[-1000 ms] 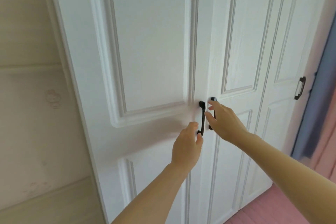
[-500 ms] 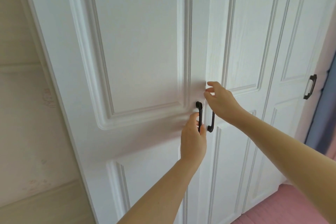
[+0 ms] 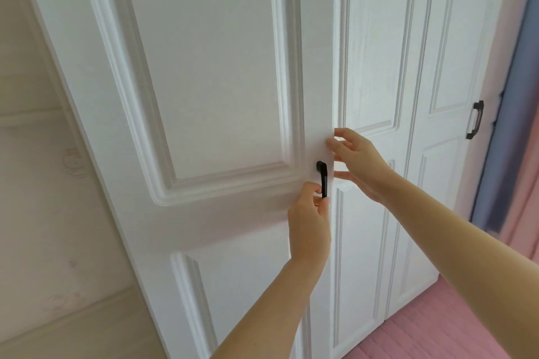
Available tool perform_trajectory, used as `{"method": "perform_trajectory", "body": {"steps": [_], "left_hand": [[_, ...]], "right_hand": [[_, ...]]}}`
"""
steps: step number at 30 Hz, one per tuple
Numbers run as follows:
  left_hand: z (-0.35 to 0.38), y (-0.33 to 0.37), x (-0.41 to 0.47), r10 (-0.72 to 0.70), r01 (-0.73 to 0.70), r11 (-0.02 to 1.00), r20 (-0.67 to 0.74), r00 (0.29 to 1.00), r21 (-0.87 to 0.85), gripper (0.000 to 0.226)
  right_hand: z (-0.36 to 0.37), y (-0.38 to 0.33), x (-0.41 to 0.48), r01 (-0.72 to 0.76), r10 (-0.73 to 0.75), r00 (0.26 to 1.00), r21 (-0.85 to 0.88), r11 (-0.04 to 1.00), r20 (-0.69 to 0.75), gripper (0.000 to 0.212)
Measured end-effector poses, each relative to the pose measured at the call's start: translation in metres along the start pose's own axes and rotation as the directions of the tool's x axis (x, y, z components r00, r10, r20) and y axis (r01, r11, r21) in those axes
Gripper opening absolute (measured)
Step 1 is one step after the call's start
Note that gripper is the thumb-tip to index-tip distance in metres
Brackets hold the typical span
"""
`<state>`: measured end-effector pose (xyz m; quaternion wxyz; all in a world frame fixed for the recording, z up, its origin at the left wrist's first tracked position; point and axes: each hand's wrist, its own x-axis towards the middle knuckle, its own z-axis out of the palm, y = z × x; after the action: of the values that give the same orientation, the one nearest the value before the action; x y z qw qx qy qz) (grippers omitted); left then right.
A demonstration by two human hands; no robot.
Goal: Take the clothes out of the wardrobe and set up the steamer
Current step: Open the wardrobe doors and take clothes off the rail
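A white panelled wardrobe fills the view. Its left door [image 3: 204,81] stands slightly proud of the middle door [image 3: 370,67]. My left hand [image 3: 310,221] is closed around the lower part of the left door's black handle [image 3: 322,173]. My right hand [image 3: 357,162] is open, fingers spread, with the fingertips curled around the free edge of the left door just above the handle. The middle door's handle is hidden behind that hand. No clothes or steamer are visible.
A third wardrobe door [image 3: 449,67] at the right carries another black handle [image 3: 474,119]. A blue curtain [image 3: 507,125] hangs at the far right. A beige wall [image 3: 35,213] lies to the left and a pink floor [image 3: 437,326] at the bottom right.
My right hand left the middle door's handle, rose and took hold of the left door's edge. My left hand closed on the left handle, and the left door has come outward a little.
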<state>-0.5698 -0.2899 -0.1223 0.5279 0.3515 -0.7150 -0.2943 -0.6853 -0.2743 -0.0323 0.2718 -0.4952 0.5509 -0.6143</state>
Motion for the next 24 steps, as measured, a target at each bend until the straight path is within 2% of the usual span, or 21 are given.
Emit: {"method": "perform_trajectory", "body": {"steps": [13,18,24], "left_hand": [[-0.052,0.041,-0.09,0.08,-0.061,0.99,0.148,0.986,-0.127,0.016],[-0.084,0.056,-0.132,0.108,-0.081,0.983,0.165,0.98,-0.164,0.012],[-0.136,0.07,-0.185,0.114,-0.09,0.982,0.143,0.983,-0.167,0.012]], "right_hand": [[0.003,-0.033,-0.124,0.061,-0.073,0.989,-0.088,0.994,-0.129,0.016],[0.013,-0.047,-0.18,0.079,-0.089,0.987,-0.08,0.994,-0.133,0.015],[0.037,-0.073,-0.247,0.116,-0.131,0.988,-0.172,0.978,-0.08,0.016]]}}
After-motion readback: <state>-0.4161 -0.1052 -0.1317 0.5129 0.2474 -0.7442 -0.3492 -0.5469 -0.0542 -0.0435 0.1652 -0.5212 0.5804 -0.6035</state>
